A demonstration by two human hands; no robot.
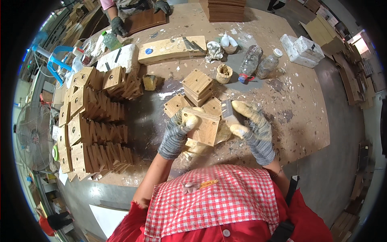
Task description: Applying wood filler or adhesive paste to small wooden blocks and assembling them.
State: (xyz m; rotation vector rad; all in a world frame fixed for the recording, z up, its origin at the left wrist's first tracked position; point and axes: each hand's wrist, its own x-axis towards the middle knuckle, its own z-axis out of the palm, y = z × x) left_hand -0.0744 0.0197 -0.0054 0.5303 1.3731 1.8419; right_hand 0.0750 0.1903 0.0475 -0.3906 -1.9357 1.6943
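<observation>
Red-checked apron (213,201) is lying nearest | left hand (176,135) is gripping wooden plate (207,128) by its left side above bench (300,121), long axis running roughly left-to-right | right hand (256,131) is holding grey block (228,113) beside plate's right edge, contact unclear

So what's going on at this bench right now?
The person's gloved left hand holds a drilled wooden piece, while the gloved right hand grips a small grey block just to its right. Similar pieces stand in a short stack just beyond the hands, and many more in tight rows on the left. Across the table, a co-worker's gloved hands are at a dark brown board.
</observation>
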